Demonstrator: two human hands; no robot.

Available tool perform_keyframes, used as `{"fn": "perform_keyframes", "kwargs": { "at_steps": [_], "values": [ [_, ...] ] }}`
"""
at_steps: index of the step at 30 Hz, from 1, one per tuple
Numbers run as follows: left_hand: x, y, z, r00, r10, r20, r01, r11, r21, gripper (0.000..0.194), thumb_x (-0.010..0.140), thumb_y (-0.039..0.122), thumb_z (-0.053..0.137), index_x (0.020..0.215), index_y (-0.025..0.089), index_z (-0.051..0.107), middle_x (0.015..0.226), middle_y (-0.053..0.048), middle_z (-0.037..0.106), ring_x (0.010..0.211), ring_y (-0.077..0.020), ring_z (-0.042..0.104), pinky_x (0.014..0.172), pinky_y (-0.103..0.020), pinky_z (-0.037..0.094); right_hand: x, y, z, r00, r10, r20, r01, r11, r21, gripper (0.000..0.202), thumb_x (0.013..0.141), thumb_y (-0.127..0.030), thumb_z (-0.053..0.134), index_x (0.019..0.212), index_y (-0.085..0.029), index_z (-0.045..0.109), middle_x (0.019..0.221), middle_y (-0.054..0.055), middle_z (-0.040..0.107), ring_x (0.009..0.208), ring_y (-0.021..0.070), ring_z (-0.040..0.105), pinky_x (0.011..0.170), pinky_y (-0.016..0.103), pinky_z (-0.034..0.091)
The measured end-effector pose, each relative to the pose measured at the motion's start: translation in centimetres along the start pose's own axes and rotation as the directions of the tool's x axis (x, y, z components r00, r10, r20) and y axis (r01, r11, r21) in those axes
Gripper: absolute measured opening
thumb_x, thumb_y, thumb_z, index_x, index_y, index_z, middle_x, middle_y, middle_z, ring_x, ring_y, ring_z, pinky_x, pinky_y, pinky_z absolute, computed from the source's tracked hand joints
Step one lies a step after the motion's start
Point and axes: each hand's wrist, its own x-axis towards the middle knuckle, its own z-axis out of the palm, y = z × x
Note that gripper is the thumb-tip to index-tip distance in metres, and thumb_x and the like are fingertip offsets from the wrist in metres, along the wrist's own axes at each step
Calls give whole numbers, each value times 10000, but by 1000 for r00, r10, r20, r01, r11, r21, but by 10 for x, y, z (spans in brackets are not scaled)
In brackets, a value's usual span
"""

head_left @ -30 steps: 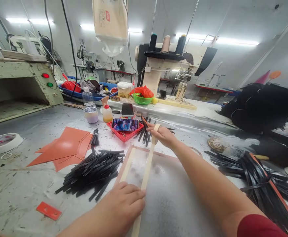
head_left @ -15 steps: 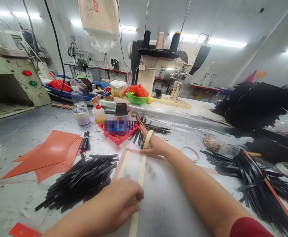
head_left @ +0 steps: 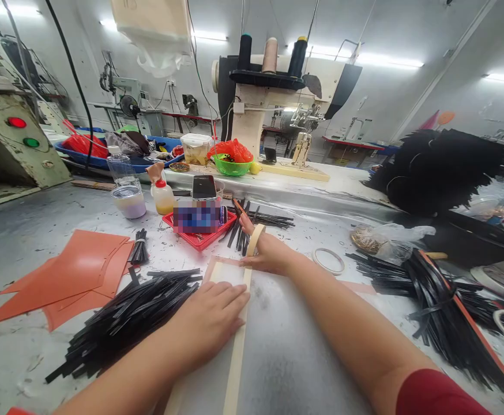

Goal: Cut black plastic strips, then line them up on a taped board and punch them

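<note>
My right hand [head_left: 271, 253] holds a cream roll of masking tape [head_left: 256, 239] at the far edge of the grey sheet. Its fingers reach past the roll; a thin orange-brown piece [head_left: 237, 206] shows by the fingertips, and I cannot tell whether it is held. From the roll, a tape strip [head_left: 236, 369] runs down the sheet [head_left: 295, 346] toward me. Flat on the sheet lies my left hand [head_left: 215, 314], fingers stretched out and reaching the strip's left edge. Another pale strip runs along the sheet's left side, partly under this hand.
Black strips [head_left: 126, 323] are piled left of the sheet, beside orange leather-like pieces [head_left: 74, 265]. A red tray [head_left: 200, 241] stands beyond. More black strips [head_left: 455, 323] lie at right, near a tape ring [head_left: 327, 261]. A sewing machine [head_left: 252, 109] stands behind.
My left hand has moved from a curled pose above the strip to lying flat, farther up the sheet. The right hand still holds the tape roll at the far edge. The view has shifted slightly.
</note>
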Motion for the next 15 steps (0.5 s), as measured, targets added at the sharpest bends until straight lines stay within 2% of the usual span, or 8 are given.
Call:
{"fn": "perform_keyframes", "kwargs": {
  "at_steps": [3, 5, 9, 10, 12, 15],
  "values": [
    [19, -5, -1, 997, -52, 62, 49, 997, 57, 349, 877, 254, 453, 1188, 103, 500, 1194, -124, 580, 1004, -271, 554, 832, -423, 456, -1, 0, 2, 1000, 18, 1, -18, 1000, 2, 1125, 651, -377, 732, 1436, -201, -55, 1447, 176, 254, 1306, 321, 274, 1006, 446, 298],
    [29, -8, 0, 994, -80, 79, 75, 995, 64, 295, 882, 239, 440, 1134, 121, 539, 1174, -109, 591, 1021, -272, 543, 836, -424, 452, 0, 1, 1, 999, 29, 13, -29, 1000, -6, 1096, 673, -373, 717, 1437, -184, -46, 1430, 182, 293, 1298, 315, 295, 994, 437, 315],
    [36, -11, 3, 992, -100, 72, 95, 993, 75, 227, 884, 205, 416, 1028, 151, 584, 1194, -93, 573, 1032, -277, 530, 846, -453, 437, 4, 2, -1, 999, 33, 32, -33, 999, -24, 910, 770, -361, 626, 1441, -190, 36, 1416, 143, 343, 1271, 280, 352, 966, 400, 350],
    [35, -11, 4, 992, -102, 69, 97, 992, 80, 223, 882, 205, 419, 1026, 157, 583, 1198, -93, 570, 1036, -278, 527, 844, -454, 437, 6, 2, -2, 999, 37, 37, -36, 999, -34, 833, 794, -356, 598, 1438, -192, 96, 1387, 133, 394, 1252, 276, 379, 955, 398, 358],
    [34, -11, 4, 992, -109, 63, 104, 991, 89, 216, 878, 207, 429, 1028, 172, 581, 1220, -98, 553, 1062, -282, 511, 844, -453, 432, 8, -2, -5, 998, 42, 53, -39, 997, -67, 612, 835, -340, 540, 1383, -192, 309, 1283, 113, 519, 1207, 272, 424, 952, 406, 349],
    [32, -11, 4, 992, -118, 46, 113, 988, 102, 211, 877, 209, 433, 1028, 190, 579, 1263, -94, 518, 1081, -278, 494, 847, -447, 425, 7, -12, -9, 995, 35, 97, -21, 991, -134, 287, 859, -297, 487, 1068, -165, 633, 1041, 98, 654, 1097, 269, 494, 995, 432, 270]
  ]
}}
